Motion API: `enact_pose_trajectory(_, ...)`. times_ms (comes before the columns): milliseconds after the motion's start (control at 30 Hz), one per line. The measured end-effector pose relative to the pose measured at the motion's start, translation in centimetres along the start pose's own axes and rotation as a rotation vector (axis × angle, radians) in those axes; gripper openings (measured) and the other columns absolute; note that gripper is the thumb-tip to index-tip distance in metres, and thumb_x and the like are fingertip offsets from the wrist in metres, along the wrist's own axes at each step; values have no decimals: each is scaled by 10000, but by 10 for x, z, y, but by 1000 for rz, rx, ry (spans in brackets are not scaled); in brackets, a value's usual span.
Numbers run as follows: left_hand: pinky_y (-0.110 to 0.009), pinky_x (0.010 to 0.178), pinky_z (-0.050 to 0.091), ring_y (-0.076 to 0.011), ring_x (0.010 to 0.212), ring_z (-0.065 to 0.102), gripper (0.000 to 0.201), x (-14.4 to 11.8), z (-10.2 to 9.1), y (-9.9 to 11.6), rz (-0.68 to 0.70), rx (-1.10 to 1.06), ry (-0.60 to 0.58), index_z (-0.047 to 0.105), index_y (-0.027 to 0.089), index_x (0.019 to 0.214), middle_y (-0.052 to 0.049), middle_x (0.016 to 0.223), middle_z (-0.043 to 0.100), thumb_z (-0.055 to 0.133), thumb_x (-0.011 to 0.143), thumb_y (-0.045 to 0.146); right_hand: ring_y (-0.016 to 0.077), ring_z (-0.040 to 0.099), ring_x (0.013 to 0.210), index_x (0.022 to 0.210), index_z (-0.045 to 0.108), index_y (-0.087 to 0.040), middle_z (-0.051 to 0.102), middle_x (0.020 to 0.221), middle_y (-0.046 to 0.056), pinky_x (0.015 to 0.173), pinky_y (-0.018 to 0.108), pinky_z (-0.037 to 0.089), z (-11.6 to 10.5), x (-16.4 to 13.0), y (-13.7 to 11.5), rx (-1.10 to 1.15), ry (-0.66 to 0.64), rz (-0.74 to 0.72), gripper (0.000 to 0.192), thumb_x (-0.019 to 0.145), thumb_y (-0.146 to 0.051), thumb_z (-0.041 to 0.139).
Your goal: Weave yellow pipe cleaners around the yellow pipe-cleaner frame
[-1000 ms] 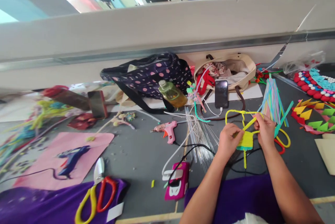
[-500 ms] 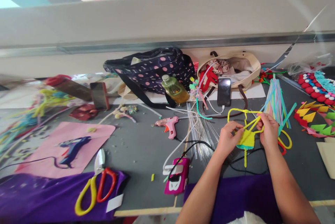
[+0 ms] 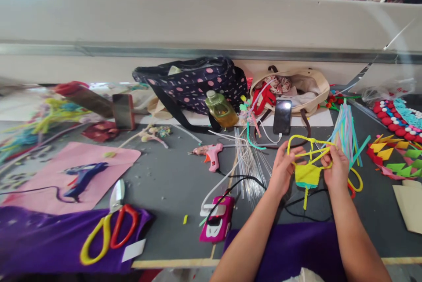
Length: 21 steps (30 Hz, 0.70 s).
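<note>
Between our two hands, just above the grey table (image 3: 171, 189), we held the yellow pipe-cleaner weave (image 3: 307, 172). Our left hand (image 3: 282, 168) had slid up its left edge from a second before; our right hand (image 3: 336, 166) still pinched the loose strand. Beside it lay pastel pipe cleaners (image 3: 344, 134) and clear glue sticks (image 3: 252, 161).

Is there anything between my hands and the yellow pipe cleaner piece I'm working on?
Nothing visible. Both the left hand and the right hand already grip the yellow pipe cleaner piece, held just above the grey table, one hand on each side of it.
</note>
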<state>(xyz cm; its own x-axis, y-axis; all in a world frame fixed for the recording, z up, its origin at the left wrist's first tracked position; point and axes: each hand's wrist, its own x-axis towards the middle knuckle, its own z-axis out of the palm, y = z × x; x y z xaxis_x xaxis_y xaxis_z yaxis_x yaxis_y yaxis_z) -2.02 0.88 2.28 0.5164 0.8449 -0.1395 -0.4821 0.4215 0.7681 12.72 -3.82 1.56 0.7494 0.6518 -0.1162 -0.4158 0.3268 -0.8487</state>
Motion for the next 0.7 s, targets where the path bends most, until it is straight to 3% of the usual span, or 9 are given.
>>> enact_pose_trajectory(100,-385,873,495,-301,1032,654,484,3,-4,0,-295,-87,-125,601,125,1162,-164,1071,704,709,762,376,38,394,457,802,670,-163,487,572,-58,377,151,306,2,-1,-2,5,-19,-4,287,693,-405,780)
enact_pose_trajectory(200,-342,860,491,-276,990,669,407,4,-6,-2,-388,-86,-182,670,104,1061,-165,1046,715,729,750,359,44,418,456,834,667,-174,512,578,-56,387,154,332,2,-3,-3,-55,-10,-10,284,709,-407,767)
enact_pose_trajectory(300,-325,845,490,-243,936,683,369,4,-6,-3,-372,-99,-165,680,121,1046,-150,1060,712,734,753,338,51,452,473,846,659,-183,531,593,-57,416,158,370,2,-3,-2,-110,-12,5,272,695,-374,779)
enact_pose_trajectory(500,-338,845,491,-241,904,691,466,3,-4,3,-277,-128,-137,672,179,1050,-83,1008,716,835,614,193,76,490,500,761,626,-179,568,612,-42,445,185,402,2,0,0,-147,2,53,244,654,-340,775)
enact_pose_trajectory(700,-310,783,500,-213,822,693,381,2,0,1,-250,-102,-74,687,158,965,-72,901,723,832,632,276,71,461,464,704,599,-177,576,598,-37,438,196,376,1,1,0,-175,3,61,203,673,-325,735)
